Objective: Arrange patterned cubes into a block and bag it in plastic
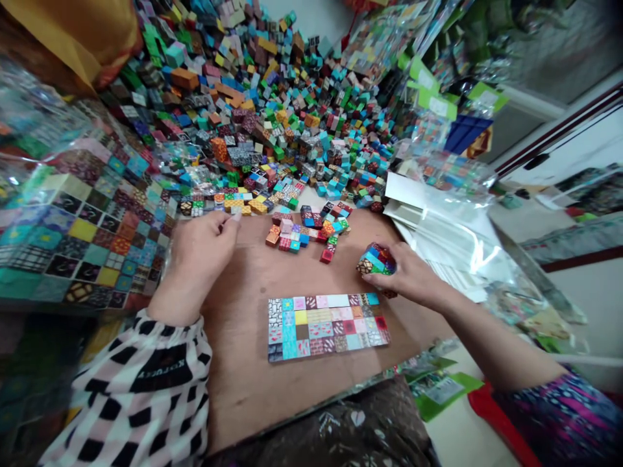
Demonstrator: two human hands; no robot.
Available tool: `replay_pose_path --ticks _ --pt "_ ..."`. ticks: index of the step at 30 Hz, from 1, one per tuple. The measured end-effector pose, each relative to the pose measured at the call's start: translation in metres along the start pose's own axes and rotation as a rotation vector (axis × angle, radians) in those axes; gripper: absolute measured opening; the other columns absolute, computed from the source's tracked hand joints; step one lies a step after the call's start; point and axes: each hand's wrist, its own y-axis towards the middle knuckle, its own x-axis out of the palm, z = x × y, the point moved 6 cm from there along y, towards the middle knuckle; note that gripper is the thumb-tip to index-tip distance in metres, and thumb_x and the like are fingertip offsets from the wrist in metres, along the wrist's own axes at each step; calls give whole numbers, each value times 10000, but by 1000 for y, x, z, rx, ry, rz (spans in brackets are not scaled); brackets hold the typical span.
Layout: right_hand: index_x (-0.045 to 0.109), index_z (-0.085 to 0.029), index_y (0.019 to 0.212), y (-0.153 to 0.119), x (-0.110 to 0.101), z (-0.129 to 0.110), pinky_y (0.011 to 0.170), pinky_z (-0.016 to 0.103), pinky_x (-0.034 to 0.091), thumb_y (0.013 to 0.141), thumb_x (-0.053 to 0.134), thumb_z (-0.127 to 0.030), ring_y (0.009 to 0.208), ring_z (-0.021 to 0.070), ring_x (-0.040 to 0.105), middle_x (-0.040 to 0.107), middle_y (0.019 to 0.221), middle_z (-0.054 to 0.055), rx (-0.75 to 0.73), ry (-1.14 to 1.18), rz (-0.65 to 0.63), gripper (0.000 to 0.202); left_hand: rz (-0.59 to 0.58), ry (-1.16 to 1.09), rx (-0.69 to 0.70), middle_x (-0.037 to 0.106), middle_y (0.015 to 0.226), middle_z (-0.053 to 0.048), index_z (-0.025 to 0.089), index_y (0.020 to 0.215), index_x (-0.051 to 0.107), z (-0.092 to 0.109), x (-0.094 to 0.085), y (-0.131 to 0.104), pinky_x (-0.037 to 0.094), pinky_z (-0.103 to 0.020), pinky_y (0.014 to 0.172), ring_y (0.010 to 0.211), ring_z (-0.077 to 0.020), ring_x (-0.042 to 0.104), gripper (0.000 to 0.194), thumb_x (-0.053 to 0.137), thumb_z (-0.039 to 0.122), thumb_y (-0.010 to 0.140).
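Note:
My left hand (202, 253) is closed, with thumb and fingers pressed together, at the left edge of the wooden board (238, 389), beside a row of yellow patterned blocks (257, 206). Whatever it may hold is hidden. At the right, my right hand (406, 272) grips a cluster of colourful cubes (377, 259) between thumb and fingers, above the board. A flat rectangle of patterned cubes (326, 324) lies on the board between and below the hands. Behind it sits a loose group of small cubes (311, 230).
A large heap of coloured cubes (272, 97) covers the back. Plastic-wrapped block stacks (97, 240) stand at the left. White cards (423, 220) under clear plastic lie at the right. Green-labelled packets (445, 392) are at the lower right.

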Motion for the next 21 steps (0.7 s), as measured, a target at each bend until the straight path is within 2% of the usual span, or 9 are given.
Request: replay_pose_path --ticks 3,9,14,16,18,21 --pt "600 -125 1193 2 7 1 858 463 468 718 669 -579 983 311 573 597 1026 141 -12 -46 -10 661 -8 -1 5 615 621 -14 234 659 573 2 2 0 292 -291 545 595 -188 549 376 380 479 867" --pt "572 -127 1263 6 21 4 847 478 475 731 671 -606 1003 324 557 566 1050 146 -19 -125 -9 722 4 0 27 622 637 -17 231 687 600 -1 4 0 282 -288 555 607 -185 544 401 376 505 875" --pt "526 -144 1343 -3 15 7 908 492 464 734 684 -629 1027 321 556 563 1068 137 -38 -42 -27 794 1 -4 48 573 604 -2 221 703 610 1 3 -2 267 -285 559 598 -172 516 400 388 492 896" --pt "528 -170 1341 -13 6 11 884 478 480 788 635 -615 1030 308 566 571 1104 140 -34 40 37 718 -23 -6 41 581 616 -1 221 735 626 2 3 -2 275 -282 569 615 -175 520 389 390 481 903" --pt "552 -192 1304 -28 -3 21 820 449 504 850 563 -592 991 286 583 581 1123 140 4 119 169 605 -34 -1 31 591 624 -3 223 750 632 4 2 -3 281 -282 575 629 -180 525 387 390 483 904" --pt "579 -193 1240 -60 0 41 718 391 512 905 501 -545 890 246 596 599 1040 119 85 187 310 492 -37 13 41 596 626 -2 217 757 626 6 2 -3 275 -279 576 633 -174 524 384 383 474 908"
